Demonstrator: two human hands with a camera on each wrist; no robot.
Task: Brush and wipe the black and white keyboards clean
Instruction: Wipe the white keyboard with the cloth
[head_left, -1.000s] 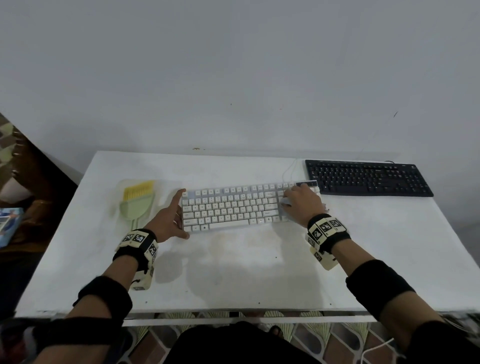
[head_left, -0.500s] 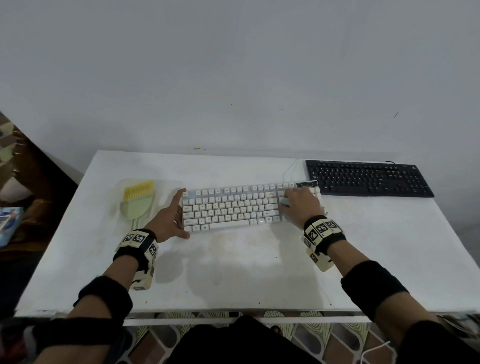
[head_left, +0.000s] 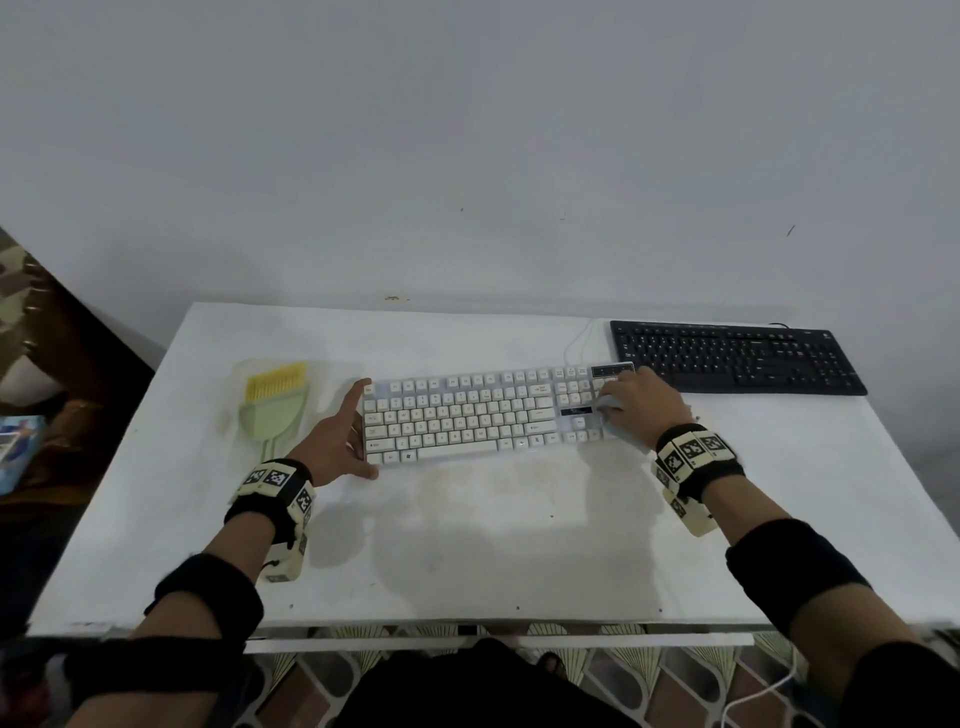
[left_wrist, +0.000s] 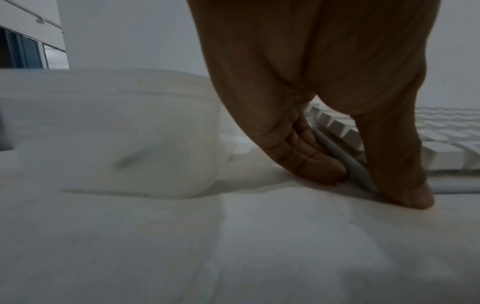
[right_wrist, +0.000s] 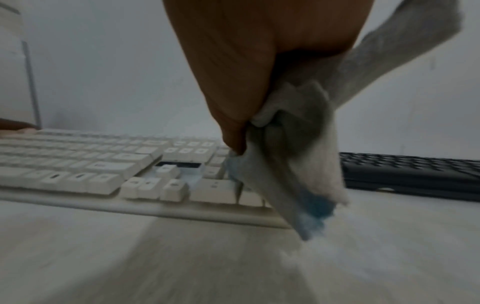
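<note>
The white keyboard (head_left: 467, 415) lies across the middle of the white table, and the black keyboard (head_left: 737, 358) sits at the back right. My left hand (head_left: 358, 431) braces the white keyboard's left end. Its straight fingers (left_wrist: 311, 156) lie flat against the side, and the thumb sits at the front corner. My right hand (head_left: 639, 405) grips a bunched grey cloth (right_wrist: 298, 164) and presses it on the number pad at the right end of the white keyboard (right_wrist: 78, 164). The right wrist view is motion-blurred. The black keyboard (right_wrist: 415, 170) lies just beyond the cloth.
A green brush with yellow bristles (head_left: 272, 405) lies in a translucent tray (head_left: 239, 374) left of the white keyboard, close to my left hand. The tray's wall (left_wrist: 116, 133) fills the left of the left wrist view. A white cable (head_left: 576, 338) runs back from the keyboard.
My right hand with the cloth slid slightly left, then back right over the white keyboard's right end. My left hand and both keyboards stayed in place.
</note>
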